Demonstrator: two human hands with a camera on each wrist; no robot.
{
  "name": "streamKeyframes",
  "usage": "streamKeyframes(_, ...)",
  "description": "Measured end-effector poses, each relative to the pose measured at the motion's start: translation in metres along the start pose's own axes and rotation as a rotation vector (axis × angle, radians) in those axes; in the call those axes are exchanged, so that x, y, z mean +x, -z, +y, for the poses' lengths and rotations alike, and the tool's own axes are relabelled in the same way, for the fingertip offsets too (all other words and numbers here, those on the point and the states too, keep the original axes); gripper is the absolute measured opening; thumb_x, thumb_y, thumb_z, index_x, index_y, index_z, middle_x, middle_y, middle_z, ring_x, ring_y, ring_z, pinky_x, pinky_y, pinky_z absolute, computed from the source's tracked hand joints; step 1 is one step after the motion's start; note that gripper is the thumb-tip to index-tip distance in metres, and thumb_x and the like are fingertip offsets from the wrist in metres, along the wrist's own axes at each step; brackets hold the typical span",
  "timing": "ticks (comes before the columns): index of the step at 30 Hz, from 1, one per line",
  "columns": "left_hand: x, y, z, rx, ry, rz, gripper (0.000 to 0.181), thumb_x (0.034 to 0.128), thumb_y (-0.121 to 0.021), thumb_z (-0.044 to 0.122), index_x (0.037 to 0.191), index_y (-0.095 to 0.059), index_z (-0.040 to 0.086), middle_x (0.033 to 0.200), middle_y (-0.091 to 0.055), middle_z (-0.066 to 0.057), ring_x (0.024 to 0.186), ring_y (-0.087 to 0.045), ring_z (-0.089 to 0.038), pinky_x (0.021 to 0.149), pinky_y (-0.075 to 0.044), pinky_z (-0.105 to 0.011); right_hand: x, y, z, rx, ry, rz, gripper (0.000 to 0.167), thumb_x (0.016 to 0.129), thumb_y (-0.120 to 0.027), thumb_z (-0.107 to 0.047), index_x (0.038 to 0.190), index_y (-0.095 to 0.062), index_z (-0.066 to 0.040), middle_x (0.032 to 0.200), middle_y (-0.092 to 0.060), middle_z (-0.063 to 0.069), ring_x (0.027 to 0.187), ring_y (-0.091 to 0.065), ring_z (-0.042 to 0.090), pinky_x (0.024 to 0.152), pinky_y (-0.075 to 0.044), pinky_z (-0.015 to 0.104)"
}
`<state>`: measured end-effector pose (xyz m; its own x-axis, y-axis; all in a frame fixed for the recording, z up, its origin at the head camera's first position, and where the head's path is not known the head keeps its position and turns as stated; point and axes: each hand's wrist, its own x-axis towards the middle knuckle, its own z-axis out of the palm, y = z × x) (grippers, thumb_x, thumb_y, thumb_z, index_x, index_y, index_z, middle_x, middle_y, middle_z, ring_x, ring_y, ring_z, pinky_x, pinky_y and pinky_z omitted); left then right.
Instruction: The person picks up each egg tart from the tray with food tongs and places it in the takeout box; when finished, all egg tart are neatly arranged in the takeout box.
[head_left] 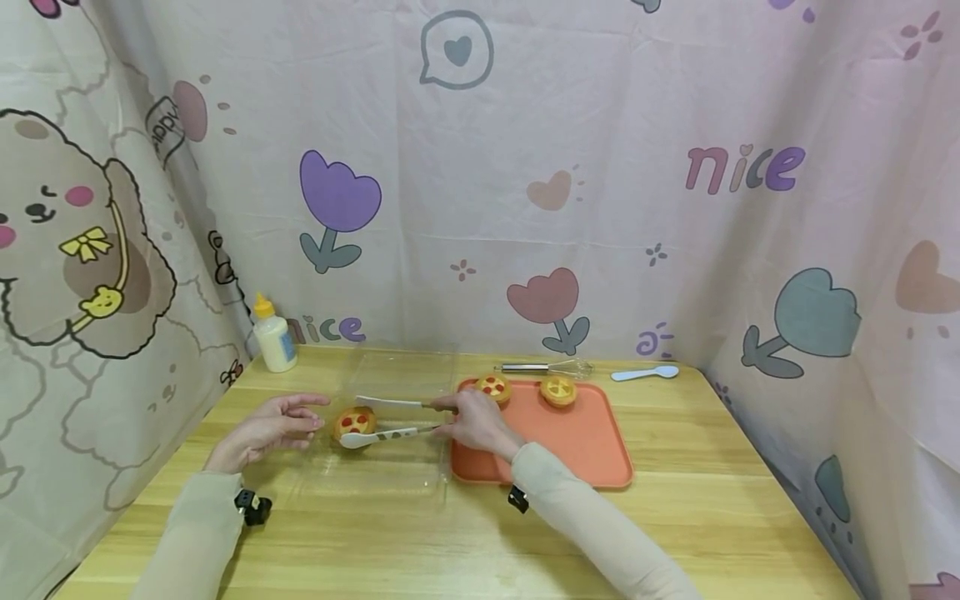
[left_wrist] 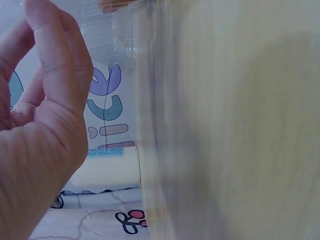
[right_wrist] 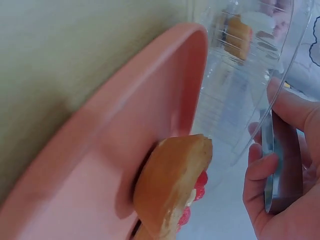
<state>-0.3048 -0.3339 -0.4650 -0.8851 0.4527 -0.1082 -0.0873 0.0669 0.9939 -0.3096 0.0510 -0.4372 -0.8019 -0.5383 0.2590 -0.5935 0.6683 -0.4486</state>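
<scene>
Wood-grain table (head_left: 390, 546) before patterned cloth (head_left: 465, 183).

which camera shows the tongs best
The head view: both arms of the tongs show out to their tips. The right wrist view mainly shows the handle end, close up in the right hand; the left wrist view shows none.

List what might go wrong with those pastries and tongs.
1. The boxed pastry might slip: the tongs straddle it, but how firmly they grip it is unclear.
2. The clear box has raised walls that could catch the tongs or pastry during a lift.
3. The right hand is close to the tray's red-topped pastry and might knock it.
</scene>
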Motion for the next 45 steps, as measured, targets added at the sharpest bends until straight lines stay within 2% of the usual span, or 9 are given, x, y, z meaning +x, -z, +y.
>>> streamKeyframes(7, -0.003, -0.001, -0.002, -0.007, -0.018, -0.005, 0.042, 0.0964, -0.057, 0.000, 0.138, -0.050, 0.006, 0.096, -0.066, -0.003, 0.079, -0.067, -0.012, 0.072, -0.062, -0.027, -0.007, 0.001, 0.006, 0.076, -0.011, -0.012, 0.046, 0.080, -0.082, -0.029, 0.123, -0.070, -0.017, 0.103, -0.075, -0.001, 0.058, -0.043, 0.000, 0.053, -0.037, 0.015)
streamKeyframes(12, -0.003, -0.002, -0.001, -0.007, -0.005, 0.002, 0.043, 0.0961, -0.058, 0.002, 0.138, -0.049, 0.003, 0.096, -0.065, -0.005, 0.080, -0.067, -0.012, 0.072, -0.062, -0.027, -0.012, 0.006, 0.014, 0.153, -0.038, -0.010, 0.046, 0.081, -0.082, -0.030, 0.124, -0.069, -0.020, 0.112, -0.073, 0.003, 0.059, -0.044, 0.003, 0.052, -0.036, 0.017)
streamKeyframes(17, 0.000, -0.002, 0.001, -0.011, -0.011, -0.005, 0.040, 0.0963, -0.057, 0.001, 0.136, -0.051, 0.006, 0.095, -0.065, -0.003, 0.080, -0.067, -0.012, 0.072, -0.062, -0.025, -0.016, 0.014, 0.021, 0.186, -0.037, -0.006, 0.045, 0.081, -0.081, -0.030, 0.124, -0.069, -0.019, 0.086, -0.070, 0.008, 0.055, -0.043, 0.007, 0.048, -0.032, 0.018)
streamKeyframes(19, 0.001, -0.001, 0.001, -0.016, -0.013, -0.012, 0.038, 0.0965, -0.057, 0.000, 0.134, -0.054, 0.009, 0.095, -0.065, -0.002, 0.080, -0.067, -0.012, 0.072, -0.062, -0.025, -0.018, 0.016, 0.024, 0.197, -0.035, -0.009, 0.044, 0.082, -0.080, -0.029, 0.124, -0.070, -0.019, 0.082, -0.068, 0.008, 0.060, -0.047, 0.006, 0.049, -0.034, 0.017)
streamKeyframes(25, 0.002, -0.002, 0.000, -0.020, -0.023, -0.019, 0.044, 0.0962, -0.057, 0.001, 0.139, -0.046, 0.001, 0.095, -0.065, -0.003, 0.080, -0.067, -0.012, 0.072, -0.062, -0.025, -0.028, 0.024, 0.030, 0.222, -0.067, -0.010, 0.042, 0.083, -0.080, -0.024, 0.123, -0.070, -0.016, 0.086, -0.070, -0.002, 0.071, -0.057, 0.005, 0.058, -0.048, 0.018)
streamKeyframes(32, 0.000, -0.001, 0.000, -0.023, -0.011, 0.007, 0.046, 0.0954, -0.059, 0.001, 0.140, -0.045, -0.001, 0.096, -0.066, -0.004, 0.081, -0.067, -0.012, 0.072, -0.062, -0.026, -0.043, 0.034, 0.039, 0.301, -0.106, -0.028, 0.042, 0.085, -0.078, -0.022, 0.125, -0.068, -0.014, 0.103, -0.074, 0.005, 0.071, -0.058, 0.010, 0.057, -0.049, 0.019)
streamKeyframes(40, -0.001, 0.001, -0.002, -0.072, -0.018, -0.017, 0.045, 0.0955, -0.056, -0.003, 0.140, -0.046, 0.001, 0.100, -0.069, -0.007, 0.084, -0.069, -0.015, 0.073, -0.062, -0.025, -0.058, 0.048, 0.049, 0.283, -0.141, 0.032, 0.043, 0.081, -0.081, -0.021, 0.122, -0.070, -0.013, 0.082, -0.069, -0.002, 0.072, -0.059, 0.015, 0.052, -0.046, 0.020)
streamKeyframes(42, -0.001, 0.001, -0.003, -0.075, -0.011, -0.015, 0.045, 0.0952, -0.057, -0.003, 0.139, -0.048, 0.002, 0.100, -0.070, -0.007, 0.084, -0.069, -0.015, 0.074, -0.062, -0.026, -0.061, 0.050, 0.053, 0.284, -0.153, 0.034, 0.044, 0.081, -0.081, -0.020, 0.123, -0.069, -0.013, 0.081, -0.068, -0.003, 0.072, -0.059, 0.015, 0.051, -0.046, 0.021)
streamKeyframes(45, -0.001, 0.001, -0.002, -0.063, 0.000, 0.001, 0.045, 0.0949, -0.059, -0.001, 0.139, -0.048, 0.003, 0.098, -0.068, -0.006, 0.083, -0.068, -0.015, 0.074, -0.062, -0.027, -0.064, 0.055, 0.057, 0.299, -0.177, 0.037, 0.044, 0.081, -0.081, -0.019, 0.123, -0.069, -0.014, 0.092, -0.073, 0.003, 0.074, -0.060, 0.013, 0.052, -0.046, 0.021)
